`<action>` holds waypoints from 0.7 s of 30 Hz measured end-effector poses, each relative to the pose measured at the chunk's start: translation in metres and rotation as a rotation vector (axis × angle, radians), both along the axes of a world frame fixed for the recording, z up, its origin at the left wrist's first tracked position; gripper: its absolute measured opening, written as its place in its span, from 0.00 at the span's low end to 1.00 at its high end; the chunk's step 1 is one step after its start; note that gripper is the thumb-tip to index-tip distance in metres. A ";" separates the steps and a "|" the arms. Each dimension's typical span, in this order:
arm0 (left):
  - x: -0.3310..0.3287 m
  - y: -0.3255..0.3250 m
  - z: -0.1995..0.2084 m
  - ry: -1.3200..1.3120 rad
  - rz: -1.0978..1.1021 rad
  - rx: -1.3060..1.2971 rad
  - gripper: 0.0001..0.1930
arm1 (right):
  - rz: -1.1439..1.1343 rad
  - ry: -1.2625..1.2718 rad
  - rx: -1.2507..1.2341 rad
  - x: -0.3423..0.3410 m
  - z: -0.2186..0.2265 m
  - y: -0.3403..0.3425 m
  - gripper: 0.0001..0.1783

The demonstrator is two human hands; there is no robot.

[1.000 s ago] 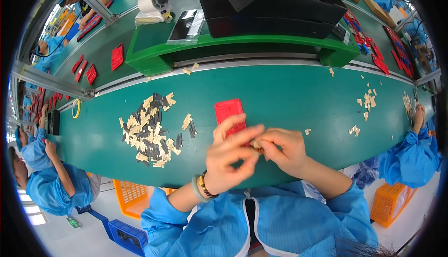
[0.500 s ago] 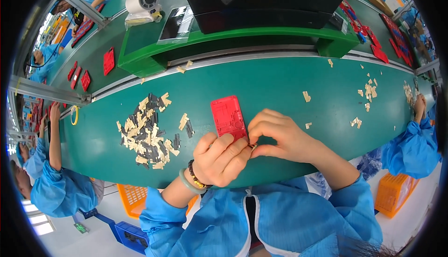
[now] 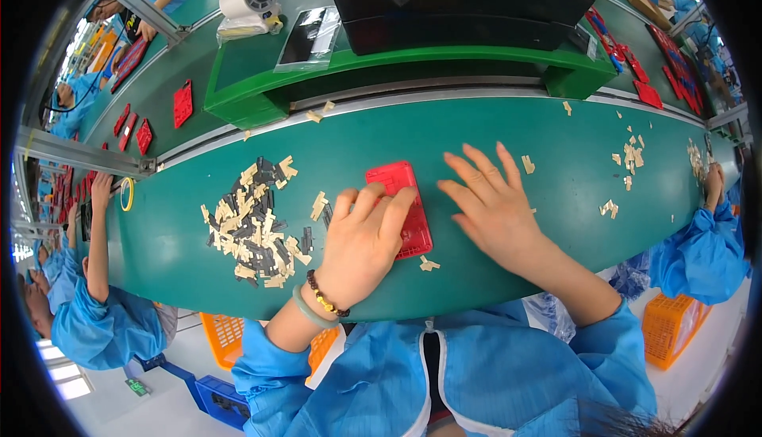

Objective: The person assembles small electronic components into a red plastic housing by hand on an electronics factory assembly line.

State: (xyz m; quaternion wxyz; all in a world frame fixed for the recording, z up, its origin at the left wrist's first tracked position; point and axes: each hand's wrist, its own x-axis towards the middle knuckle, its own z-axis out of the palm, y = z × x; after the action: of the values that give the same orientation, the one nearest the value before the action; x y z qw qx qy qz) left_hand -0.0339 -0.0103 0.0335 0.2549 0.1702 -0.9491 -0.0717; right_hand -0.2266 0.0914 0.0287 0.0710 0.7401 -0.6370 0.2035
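L hand (image 3: 357,234): over red case (image 3: 417,231), fingers bent, tips down on its inner face. Looks like light pressing or placing, my read; palm side hidden, so can't tell if anything small is pinched under the tips. Wrist has bangle (image 3: 308,310) + beaded bracelet (image 3: 325,298).

R hand (image 3: 500,219): fingers spread wide, nothing seen in it, apart from case, over bare bench (image 3: 468,282) to the right of L grip.

Case: directly under L fingers, lying flat; far edge + right side show past the hand, rest covered.

Around the grip: beige scrap (image 3: 429,264) just off case's near edge, between the hands. Loose strips (image 3: 319,205), beige + black, just left of L fingers. Mixed pile (image 3: 254,227) farther left, same kinds. One scrap (image 3: 528,165) near R fingertips, far side; more scraps (image 3: 631,155) well right of R hand. Green shelf (image 3: 246,103) + black bin (image 3: 452,24) beyond both hands.

Step in hand, judged: L-hand finger work on case interior, R hand free. Next move, judged: calls for L tips kept square on the spot, case held from sliding; R is free to steady it.
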 end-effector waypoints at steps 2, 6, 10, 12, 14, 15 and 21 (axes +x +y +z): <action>-0.002 -0.001 0.001 -0.002 -0.043 0.053 0.27 | 0.018 -0.132 -0.129 0.018 0.005 -0.012 0.11; 0.001 -0.009 0.006 0.123 0.031 0.452 0.28 | 0.110 0.045 -0.356 0.028 -0.001 -0.040 0.06; 0.007 -0.027 -0.002 0.380 0.222 0.723 0.27 | 0.113 -0.025 -0.463 0.024 0.008 -0.073 0.04; 0.010 -0.030 -0.013 0.294 0.241 0.213 0.23 | 0.010 -0.580 -0.082 0.016 -0.006 -0.081 0.03; 0.014 -0.019 -0.033 0.143 0.059 0.189 0.17 | -0.102 -1.119 0.327 0.012 -0.028 -0.086 0.04; 0.011 -0.011 -0.039 0.076 0.029 0.145 0.17 | -0.105 -1.189 0.404 0.012 -0.035 -0.087 0.05; 0.010 -0.005 -0.050 -0.018 0.025 0.057 0.20 | -0.181 -1.172 0.423 0.016 -0.046 -0.088 0.06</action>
State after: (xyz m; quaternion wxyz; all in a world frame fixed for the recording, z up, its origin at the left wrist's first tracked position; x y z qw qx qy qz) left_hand -0.0242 -0.0156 -0.0166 0.2421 0.1902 -0.9468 -0.0940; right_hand -0.2106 0.0031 -0.0170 -0.4210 0.4471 -0.6566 0.4379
